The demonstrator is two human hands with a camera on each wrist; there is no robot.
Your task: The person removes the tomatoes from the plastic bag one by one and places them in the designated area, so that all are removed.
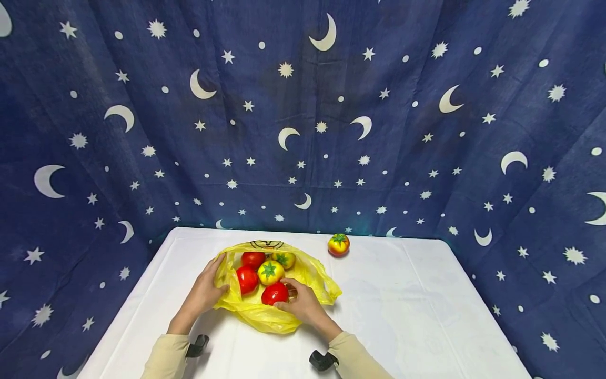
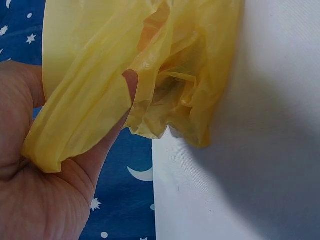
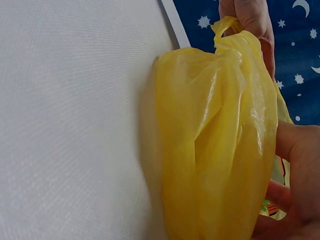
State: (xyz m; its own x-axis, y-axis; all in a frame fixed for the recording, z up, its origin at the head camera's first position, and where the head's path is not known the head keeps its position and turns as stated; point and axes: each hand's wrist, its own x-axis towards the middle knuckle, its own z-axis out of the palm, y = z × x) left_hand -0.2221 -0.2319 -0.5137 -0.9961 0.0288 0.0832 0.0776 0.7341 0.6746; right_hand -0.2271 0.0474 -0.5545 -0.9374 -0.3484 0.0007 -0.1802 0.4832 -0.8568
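Observation:
A yellow plastic bag (image 1: 272, 318) lies on its side on the table, its mouth spread and facing me. Inside are red tomatoes (image 1: 247, 279) and yellow tomatoes with green leafy tops (image 1: 271, 272). My left hand (image 1: 205, 287) holds the bag's left edge; in the left wrist view the film (image 2: 85, 110) passes between thumb and fingers. At the right of the mouth, my right hand (image 1: 303, 302) has its thumb and fingers around the near red tomato (image 1: 274, 293). The right wrist view shows mostly the bag's outside (image 3: 215, 140), which hides the fingertips' grip.
One red-and-yellow tomato (image 1: 338, 245) with a green top sits near the table's back edge, right of the bag. The white-covered table (image 1: 402, 305) ends at a dark blue curtain (image 1: 303, 105) printed with moons and stars. Black straps (image 1: 324, 360) are on both wrists.

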